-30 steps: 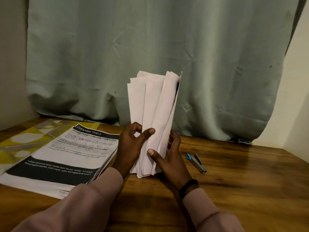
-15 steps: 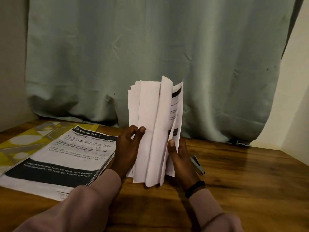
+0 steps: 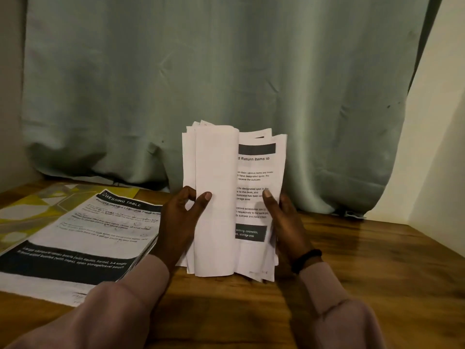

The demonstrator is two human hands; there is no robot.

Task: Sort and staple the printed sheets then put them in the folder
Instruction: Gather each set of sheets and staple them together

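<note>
The person's left hand pinches the turned-back pages of a thick bundle of white printed paper sheets, thumb in front and fingers curled behind. The right hand grips the right side, its thumb pressed on the open page. A second ago the bundle was almost shut, with only blank backs showing. Now it has been spread open like a book, and a printed page faces the person. So this looks like the sorting step: reading the page to see which pile it belongs to.

The bundle stands upright, its bottom edge on the brown wooden table. The pages curl, and their top edges are uneven.

To the left, a flat pile of printed sheets lies on a yellow patterned folder.
</note>
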